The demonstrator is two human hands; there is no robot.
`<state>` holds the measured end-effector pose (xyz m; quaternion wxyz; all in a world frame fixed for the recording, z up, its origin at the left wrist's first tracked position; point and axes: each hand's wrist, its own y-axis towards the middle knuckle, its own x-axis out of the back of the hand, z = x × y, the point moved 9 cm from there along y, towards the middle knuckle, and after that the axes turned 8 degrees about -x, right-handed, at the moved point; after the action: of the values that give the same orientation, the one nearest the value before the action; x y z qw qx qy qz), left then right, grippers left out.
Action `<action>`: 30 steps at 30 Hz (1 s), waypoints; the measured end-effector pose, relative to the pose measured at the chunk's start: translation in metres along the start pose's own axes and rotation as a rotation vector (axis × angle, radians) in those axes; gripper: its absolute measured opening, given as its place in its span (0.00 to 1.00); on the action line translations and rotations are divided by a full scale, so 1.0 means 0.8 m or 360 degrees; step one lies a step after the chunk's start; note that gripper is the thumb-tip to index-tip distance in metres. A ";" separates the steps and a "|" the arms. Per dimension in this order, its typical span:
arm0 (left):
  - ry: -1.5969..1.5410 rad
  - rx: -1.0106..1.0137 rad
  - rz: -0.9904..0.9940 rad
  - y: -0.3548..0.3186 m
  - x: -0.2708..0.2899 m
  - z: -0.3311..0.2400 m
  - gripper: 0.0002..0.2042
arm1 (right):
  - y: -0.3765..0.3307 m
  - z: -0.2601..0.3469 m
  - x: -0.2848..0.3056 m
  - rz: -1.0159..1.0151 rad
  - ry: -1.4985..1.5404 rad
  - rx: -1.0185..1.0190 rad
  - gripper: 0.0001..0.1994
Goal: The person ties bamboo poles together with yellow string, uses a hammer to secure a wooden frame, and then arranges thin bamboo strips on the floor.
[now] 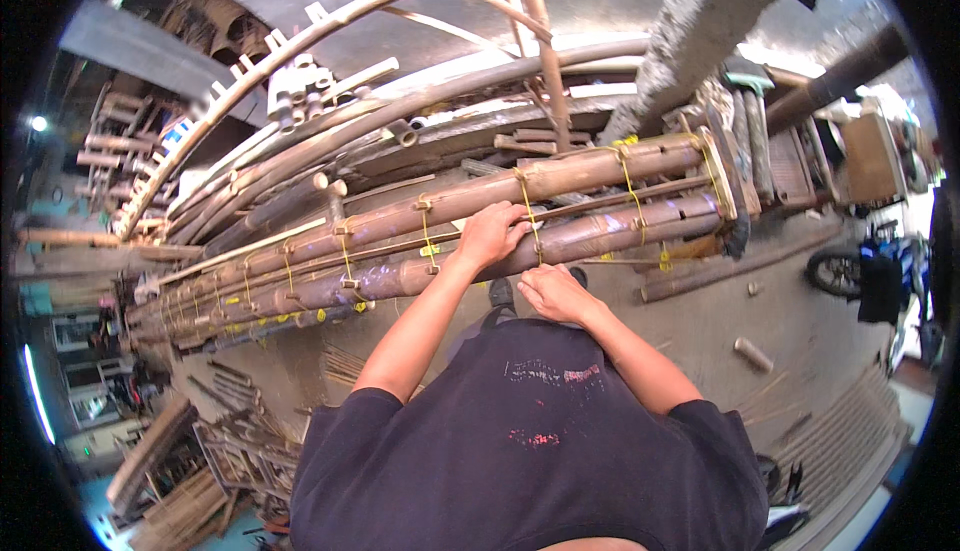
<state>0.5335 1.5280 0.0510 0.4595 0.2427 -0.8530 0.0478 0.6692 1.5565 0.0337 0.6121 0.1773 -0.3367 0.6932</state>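
A long frame of brown bamboo poles [590, 234] runs across in front of me, two thick poles with thin strips between them. Yellow cord [521, 187] loops tie it at intervals, passing small wooden pegs. My left hand [490, 236] rests over the near pole, fingers curled, tips closed at the cord in the gap between the poles. Just below the near pole, my right hand [555, 293] is closed with bent fingers at the lower end of the same cord. What lies under its fingers is partly hidden.
Behind the frame lie stacked bamboo poles [400, 111] and a curved bamboo rack [330, 23]. A rough concrete pillar [690, 31] stands behind the right end. A motorbike [850, 269] is at the right. On the floor are a short bamboo piece [753, 354] and slatted panels [835, 441].
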 end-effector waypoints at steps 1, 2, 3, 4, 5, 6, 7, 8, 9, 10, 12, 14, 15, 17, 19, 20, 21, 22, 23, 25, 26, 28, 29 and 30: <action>-0.0184 -0.0002 -0.0088 0.000 0.010 0.002 0.11 | 0.004 0.002 0.003 0.0046 -0.0010 -0.0012 0.17; -0.0373 -0.0010 -0.0167 -0.004 0.023 0.003 0.10 | 0.008 0.004 0.003 0.0129 -0.0138 -0.0069 0.18; -0.0324 0.0026 -0.0296 -0.009 0.048 0.012 0.10 | 0.012 0.006 0.004 0.0206 -0.0264 -0.0129 0.19; -0.0282 0.0074 -0.0407 -0.024 0.078 0.020 0.10 | 0.011 0.014 -0.001 0.0295 -0.0376 -0.0198 0.20; -0.0253 0.0107 -0.0525 -0.037 0.107 0.024 0.10 | 0.011 0.032 0.012 0.0199 -0.0520 -0.0192 0.22; -0.0295 0.0256 -0.0709 -0.062 0.139 0.036 0.09 | 0.011 0.056 0.016 -0.0072 -0.0554 -0.0108 0.21; -0.0225 0.0295 -0.0763 -0.081 0.161 0.054 0.10 | 0.014 0.084 0.024 -0.0369 -0.0605 -0.0018 0.20; -0.0153 0.0337 -0.0803 -0.102 0.181 0.074 0.10 | 0.016 0.113 0.029 -0.0664 -0.0641 0.0069 0.20; -0.0068 0.0356 -0.0670 -0.111 0.184 0.093 0.11 | 0.027 0.132 0.022 -0.0689 -0.0645 0.0075 0.20; 0.0024 0.0383 -0.0527 -0.126 0.182 0.114 0.12 | 0.042 0.144 0.007 -0.0701 -0.0624 0.0054 0.20; 0.0087 0.0350 -0.0162 -0.146 0.161 0.140 0.13 | 0.072 0.154 -0.024 -0.0720 -0.0575 -0.0027 0.21; 0.0041 0.0252 0.0222 -0.161 0.124 0.151 0.14 | 0.087 0.133 -0.051 -0.0664 -0.0536 -0.0261 0.15; 0.0111 0.0222 0.0219 -0.168 0.115 0.152 0.15 | 0.085 0.125 -0.057 -0.0678 -0.0450 -0.0327 0.14; 0.0033 0.0084 0.0045 -0.161 0.113 0.144 0.14 | 0.070 0.130 -0.049 -0.0832 -0.0188 -0.0269 0.11; -0.0037 0.0011 -0.0055 -0.154 0.112 0.138 0.12 | 0.066 0.163 -0.032 -0.0905 0.0392 0.0055 0.10; -0.0050 0.0016 -0.0078 -0.155 0.110 0.135 0.12 | 0.067 0.183 -0.023 -0.0850 0.0771 0.0102 0.10; -0.0058 0.0017 -0.0110 -0.151 0.111 0.135 0.11 | 0.072 0.201 -0.010 -0.0856 0.0752 0.0115 0.10; -0.0059 0.0009 -0.0136 -0.150 0.114 0.136 0.11 | 0.079 0.218 0.004 -0.0846 0.0734 0.0138 0.11; -0.0068 0.0002 -0.0155 -0.150 0.115 0.133 0.11 | 0.084 0.227 0.012 -0.0836 0.0718 0.0148 0.11; -0.0009 0.0067 0.0067 -0.143 0.108 0.127 0.11 | 0.108 0.201 0.017 -0.0854 0.0848 0.0066 0.13; 0.0017 0.0065 0.0021 -0.141 0.109 0.128 0.11 | 0.122 0.195 0.018 -0.0873 0.0836 0.0106 0.14; 0.0080 0.0078 -0.0072 -0.138 0.108 0.129 0.12 | 0.148 0.177 0.018 -0.0760 0.1042 0.0021 0.15; -0.0033 0.0077 -0.0072 -0.138 0.110 0.130 0.13 | 0.154 0.177 0.022 -0.0751 0.1054 0.0039 0.16; 0.0008 0.0104 -0.0004 -0.141 0.107 0.135 0.13 | 0.157 0.178 0.023 -0.0735 0.1069 0.0054 0.16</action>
<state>0.4633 1.3645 0.0422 0.4535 0.2585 -0.8496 0.0757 0.5207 1.4692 0.1157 0.8246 0.0219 -0.0579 0.5624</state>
